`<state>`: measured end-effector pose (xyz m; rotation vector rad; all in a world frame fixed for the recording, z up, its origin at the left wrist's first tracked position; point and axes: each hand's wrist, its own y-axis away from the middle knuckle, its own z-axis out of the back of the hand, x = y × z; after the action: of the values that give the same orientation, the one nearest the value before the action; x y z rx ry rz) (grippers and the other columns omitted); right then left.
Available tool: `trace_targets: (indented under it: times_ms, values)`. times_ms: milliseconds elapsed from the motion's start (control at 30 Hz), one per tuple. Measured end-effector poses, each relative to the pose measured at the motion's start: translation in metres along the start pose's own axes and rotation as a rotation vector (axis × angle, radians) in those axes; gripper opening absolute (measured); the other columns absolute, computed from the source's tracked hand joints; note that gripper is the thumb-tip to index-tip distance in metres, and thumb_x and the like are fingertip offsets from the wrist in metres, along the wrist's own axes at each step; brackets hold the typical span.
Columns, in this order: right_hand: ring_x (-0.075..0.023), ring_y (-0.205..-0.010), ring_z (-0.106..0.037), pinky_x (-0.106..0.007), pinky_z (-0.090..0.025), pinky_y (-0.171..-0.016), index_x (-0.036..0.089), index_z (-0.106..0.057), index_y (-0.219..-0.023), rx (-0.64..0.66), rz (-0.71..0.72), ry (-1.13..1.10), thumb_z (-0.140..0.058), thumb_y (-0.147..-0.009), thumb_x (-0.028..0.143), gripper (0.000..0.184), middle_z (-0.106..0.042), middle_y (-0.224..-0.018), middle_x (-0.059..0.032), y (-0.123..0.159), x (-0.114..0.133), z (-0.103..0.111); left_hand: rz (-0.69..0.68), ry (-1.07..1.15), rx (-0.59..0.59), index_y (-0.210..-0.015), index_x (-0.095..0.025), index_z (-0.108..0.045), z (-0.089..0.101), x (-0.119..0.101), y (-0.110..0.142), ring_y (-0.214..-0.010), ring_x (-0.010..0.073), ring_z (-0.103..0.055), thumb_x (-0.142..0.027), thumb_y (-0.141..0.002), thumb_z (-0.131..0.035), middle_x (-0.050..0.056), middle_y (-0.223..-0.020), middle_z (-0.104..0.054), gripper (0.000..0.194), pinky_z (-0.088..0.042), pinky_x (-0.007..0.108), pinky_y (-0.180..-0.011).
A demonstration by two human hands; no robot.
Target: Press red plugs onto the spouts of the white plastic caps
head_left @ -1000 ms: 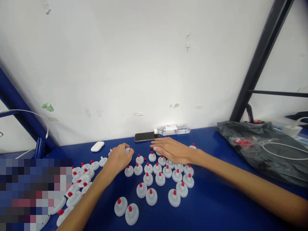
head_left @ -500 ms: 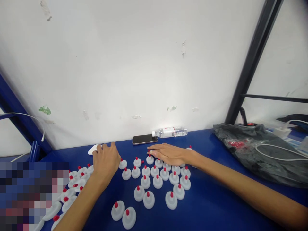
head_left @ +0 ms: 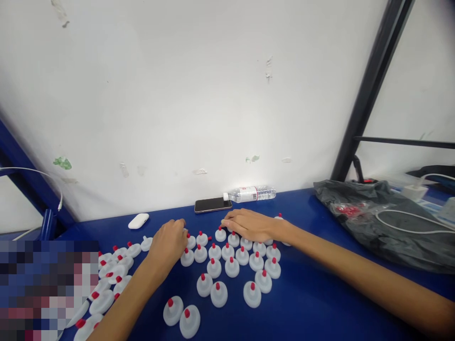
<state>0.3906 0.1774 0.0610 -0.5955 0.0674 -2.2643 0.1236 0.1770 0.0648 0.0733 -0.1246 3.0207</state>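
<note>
Several white round bottle caps with red tips stand in loose rows on the blue tabletop, one of them a front cap. My left hand is low at the left end of the rows, fingers curled in beside a red-tipped cap; its grasp is hidden. On its left stands a cap without a red tip. My right hand lies over the back caps, palm down, fingers bent and drawn together; what they hold, if anything, is hidden. A small red tip lies between caps.
A phone and a water bottle lie along the wall. A white earbud case is at the back left. More caps crowd the left side. A black plastic bag with a white cable covers the right.
My left hand has moved right and down, uncovering the earbud case and the cap without a red tip. My right hand's outstretched fingers have bent and drawn in.
</note>
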Motion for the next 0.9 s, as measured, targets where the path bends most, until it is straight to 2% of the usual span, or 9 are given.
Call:
trace_targets:
  times_ms: [167, 367, 567, 733, 900]
  values:
    - [-0.0254, -0.092, -0.067, -0.04, -0.049, -0.087, 0.016, -0.075, -0.091, -0.012, 0.022, 0.067, -0.038, -0.109, 0.046, 0.051, -0.073, -0.094, -0.01, -0.005, -0.002, -0.003, -0.016, 0.088, -0.035, -0.122, -0.017, -0.064, -0.009, 0.0, 0.0, -0.104, 0.0219, -0.068, -0.036, -0.098, -0.064, 0.008, -0.12, -0.068, 0.031, -0.059, 0.044, -0.089]
    - [-0.0217, -0.076, -0.064, -0.035, -0.046, -0.076, 0.017, -0.069, -0.076, 0.003, 0.018, 0.136, -0.042, -0.107, 0.037, 0.046, -0.071, -0.08, -0.0078, -0.006, 0.003, -0.001, -0.035, 0.174, -0.176, -0.135, -0.018, -0.056, -0.011, -0.002, -0.007, -0.105, 0.0227, -0.068, -0.033, -0.098, -0.063, 0.009, -0.126, -0.065, 0.04, -0.06, 0.043, -0.087]
    - [-0.0166, -0.058, -0.054, -0.033, -0.04, -0.063, 0.018, -0.062, -0.068, 0.077, 0.008, 0.171, -0.041, -0.107, 0.037, 0.048, -0.065, -0.066, -0.0036, -0.003, 0.003, 0.012, -0.147, 0.28, -0.3, -0.124, -0.017, -0.062, -0.005, -0.014, 0.0, -0.103, 0.0204, -0.068, -0.032, -0.099, -0.062, 0.009, -0.127, -0.064, 0.029, -0.059, 0.041, -0.088]
    - [-0.0148, -0.05, -0.053, -0.031, -0.04, -0.057, 0.019, -0.068, -0.074, 0.134, -0.027, 0.136, -0.039, -0.109, 0.038, 0.049, -0.063, -0.058, -0.0007, 0.0, 0.005, 0.021, -0.256, 0.329, -0.371, -0.129, -0.018, -0.061, -0.006, -0.02, 0.003, -0.117, 0.0248, -0.064, -0.028, -0.099, -0.062, 0.009, -0.127, -0.065, 0.031, -0.055, 0.048, -0.098]
    - [-0.0177, -0.069, -0.068, -0.029, -0.046, -0.065, 0.019, -0.077, -0.094, 0.148, -0.04, 0.112, -0.056, -0.099, 0.019, 0.022, -0.077, -0.079, -0.0023, -0.002, -0.002, 0.016, -0.335, 0.346, -0.397, -0.13, -0.019, -0.059, -0.005, -0.024, 0.007, -0.118, 0.0252, -0.063, -0.029, -0.1, -0.059, 0.009, -0.125, -0.065, 0.032, -0.056, 0.047, -0.096]
